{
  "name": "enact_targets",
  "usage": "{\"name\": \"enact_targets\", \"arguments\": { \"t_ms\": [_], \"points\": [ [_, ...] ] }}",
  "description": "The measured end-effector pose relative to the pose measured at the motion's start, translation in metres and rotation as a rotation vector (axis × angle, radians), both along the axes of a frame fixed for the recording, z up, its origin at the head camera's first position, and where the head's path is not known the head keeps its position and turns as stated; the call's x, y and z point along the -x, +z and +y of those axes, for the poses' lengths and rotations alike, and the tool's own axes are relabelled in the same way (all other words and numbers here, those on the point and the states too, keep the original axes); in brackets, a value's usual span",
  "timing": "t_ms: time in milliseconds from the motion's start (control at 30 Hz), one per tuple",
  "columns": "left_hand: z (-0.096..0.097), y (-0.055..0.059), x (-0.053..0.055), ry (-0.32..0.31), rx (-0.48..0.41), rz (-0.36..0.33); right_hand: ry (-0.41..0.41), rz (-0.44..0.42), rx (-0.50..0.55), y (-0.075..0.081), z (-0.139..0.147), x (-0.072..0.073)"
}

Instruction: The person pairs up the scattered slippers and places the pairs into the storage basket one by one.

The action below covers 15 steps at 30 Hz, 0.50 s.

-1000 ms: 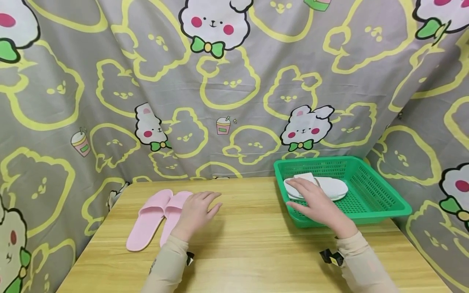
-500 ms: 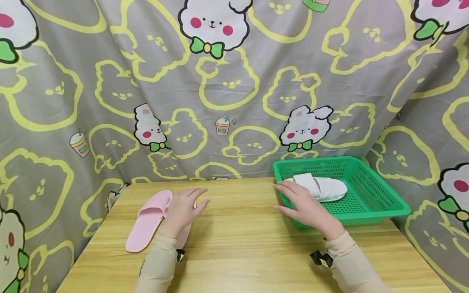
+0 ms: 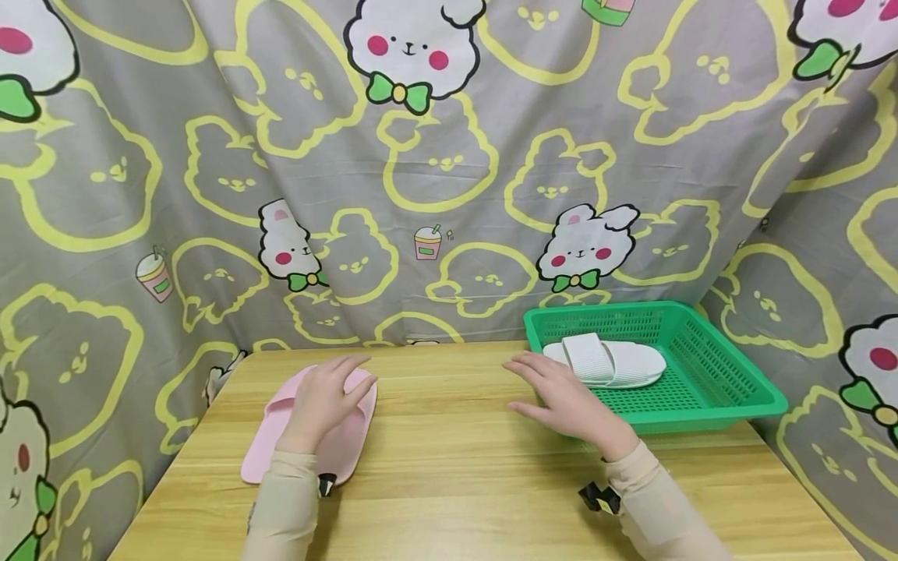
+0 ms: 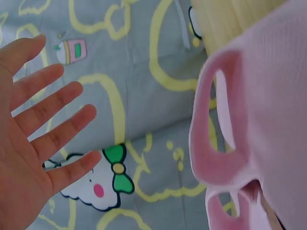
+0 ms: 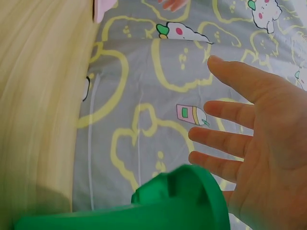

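Slippers (image 3: 266,442), pink, one pair: on the wooden table (image 3: 449,475), lower left of the head view, side by side, partly covered from sight by the left arm. Left hand (image 3: 321,399): over the pink pair, fingers spread, holding nothing; the left wrist view shows it apart from the straps. Right hand (image 3: 561,401): just left of the basket in the frame, fingers extended, holding nothing. Basket (image 3: 737,411): green plastic, right of centre. White slipper (image 3: 634,362): in the basket's left part, strap uppermost, count uncertain, possibly a stacked pair. Hazards, by judgement: the black wrist mount (image 3: 327,483) on the left arm could snag or drag a pink slipper if that arm is lowered; a one-sided grasp could part the pair or let one drop, both looking light and smooth; the right forearm, if swung outward, could strike the basket wall and shift it. The basket's right corner reaches past the table edge in the frame; whether its base overhangs cannot be told, and a push could tip it if so. Markings: no brand or legible writing found on slippers, basket or table. Curtain (image 3: 445,183): grey, printed with rabbit heads, yellow outlines and drink cups bearing green label patches, no words readable. Left sleeve (image 3: 284,506): small dark mark at its outer edge, illegible.
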<state>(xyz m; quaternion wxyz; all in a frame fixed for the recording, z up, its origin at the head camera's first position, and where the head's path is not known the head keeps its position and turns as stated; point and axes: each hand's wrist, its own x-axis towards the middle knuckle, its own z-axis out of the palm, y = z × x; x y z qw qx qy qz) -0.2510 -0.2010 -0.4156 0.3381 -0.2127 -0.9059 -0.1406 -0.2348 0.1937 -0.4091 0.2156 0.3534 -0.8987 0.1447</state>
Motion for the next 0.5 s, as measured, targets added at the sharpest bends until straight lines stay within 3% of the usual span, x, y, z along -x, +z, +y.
{"name": "enact_targets", "arguments": {
  "t_ms": [500],
  "points": [
    [-0.029,0.007,-0.005,0.049,-0.104,-0.177,0.053,-0.065,-0.029,-0.003,-0.026,0.005]
  ]
}}
